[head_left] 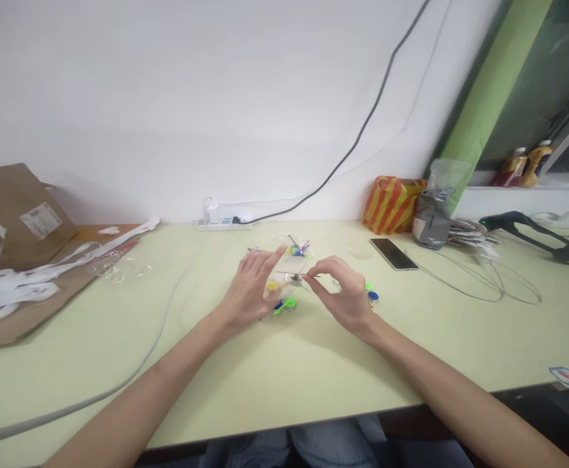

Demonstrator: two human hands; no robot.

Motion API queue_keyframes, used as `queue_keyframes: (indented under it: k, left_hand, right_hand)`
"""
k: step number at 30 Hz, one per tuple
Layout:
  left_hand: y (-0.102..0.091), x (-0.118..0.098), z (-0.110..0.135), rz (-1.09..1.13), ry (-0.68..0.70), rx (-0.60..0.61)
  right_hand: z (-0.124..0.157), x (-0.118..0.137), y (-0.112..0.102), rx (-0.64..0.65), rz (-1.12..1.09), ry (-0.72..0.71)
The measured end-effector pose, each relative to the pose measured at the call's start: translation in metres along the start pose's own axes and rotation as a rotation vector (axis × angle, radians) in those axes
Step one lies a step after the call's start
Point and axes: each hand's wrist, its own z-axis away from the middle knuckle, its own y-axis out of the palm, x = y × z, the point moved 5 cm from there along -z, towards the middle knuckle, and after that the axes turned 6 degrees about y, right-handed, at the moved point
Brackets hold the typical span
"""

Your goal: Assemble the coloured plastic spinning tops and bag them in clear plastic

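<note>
My right hand (340, 289) pinches a thin dark rod (289, 273) between thumb and fingertips above the table. The rod points left, toward my other hand. With thumb and fingers apart, my left hand (251, 286) hovers beside it and holds nothing that I can see. A small dark piece (295, 278) sits just under the rod; whether they touch I cannot tell. Below my hands lies a bright green plastic piece (287, 305) with blue parts near it. Farther back is a small cluster of coloured sticks (298, 249). A blue round cap (372, 296) shows beyond my right hand.
A phone (394, 253) lies to the right, near a striped bag (391, 203) and a grey bundle (431, 218). Thin cable loops (489, 286) and a black frame-like device (538, 237) are farther right. At left are a grey cable (152, 351) and brown paper (25, 318). A power strip (223, 225) stands behind.
</note>
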Motion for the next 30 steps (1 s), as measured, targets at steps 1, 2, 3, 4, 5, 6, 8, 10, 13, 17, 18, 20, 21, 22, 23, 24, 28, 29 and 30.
queue_keyframes:
  k: [1,2,3,4,5,6,8,10,13,17,18,20,21,22,23,24,28,29,30]
  left_hand:
    - [0.001,-0.002,0.0,0.009,0.008,-0.002]
    - [0.002,-0.003,0.0,0.019,0.01,0.0]
    - [0.003,-0.003,0.0,0.028,0.009,0.0]
    - [0.004,-0.003,0.001,0.035,0.005,0.0]
    - [0.004,-0.001,0.001,0.039,-0.003,-0.002]
    - [0.004,0.001,0.002,0.039,-0.013,-0.001]
    - [0.003,0.006,0.004,0.033,-0.04,-0.006]
    - [0.001,0.012,0.005,0.02,-0.065,-0.019]
    - [-0.003,0.015,0.005,-0.003,-0.076,-0.047]
    - [-0.006,0.016,0.004,-0.011,-0.078,-0.059]
    - [-0.007,0.017,0.004,-0.003,-0.082,-0.062]
    - [-0.008,0.018,0.004,0.017,-0.092,-0.065]
    - [-0.009,0.019,0.005,0.021,-0.097,-0.066]
    - [-0.009,0.02,0.005,0.019,-0.099,-0.064]
    - [-0.009,0.02,0.005,0.011,-0.099,-0.06]
    - [-0.009,0.021,0.005,0.001,-0.098,-0.056]
    - [-0.008,0.02,0.005,-0.023,-0.081,-0.042]
    - [-0.007,0.019,0.005,-0.025,-0.075,-0.036]
    - [-0.006,0.019,0.005,-0.026,-0.072,-0.028]
  right_hand:
    - [0.001,0.004,0.002,0.011,-0.018,0.001]
    - [0.001,0.008,0.003,0.03,-0.035,0.005]
    - [0.001,0.011,0.003,0.061,-0.052,0.014]
    - [0.0,0.013,0.004,0.108,-0.072,0.023]
    - [-0.001,0.015,0.005,0.167,-0.094,0.028]
    - [-0.001,0.016,0.007,0.229,-0.113,0.024]
    - [-0.001,0.018,0.009,0.328,-0.11,-0.014]
    - [-0.001,0.016,0.011,0.358,-0.044,-0.063]
    - [0.001,0.012,0.013,0.3,0.052,-0.081]
    - [-0.001,0.015,0.009,0.21,0.052,-0.091]
    - [-0.002,0.016,0.007,0.196,0.05,-0.095]
    - [-0.005,0.015,0.003,0.175,0.059,-0.084]
    - [-0.007,0.012,0.002,0.174,0.073,-0.067]
    - [-0.007,0.006,0.002,0.186,0.097,-0.045]
    - [-0.007,-0.001,0.004,0.215,0.134,-0.018]
    - [-0.005,-0.009,0.007,0.264,0.183,0.013]
    - [0.01,-0.046,0.025,0.56,0.39,0.114]
    - [0.014,-0.052,0.029,0.615,0.412,0.131]
    - [0.017,-0.056,0.033,0.655,0.423,0.145]
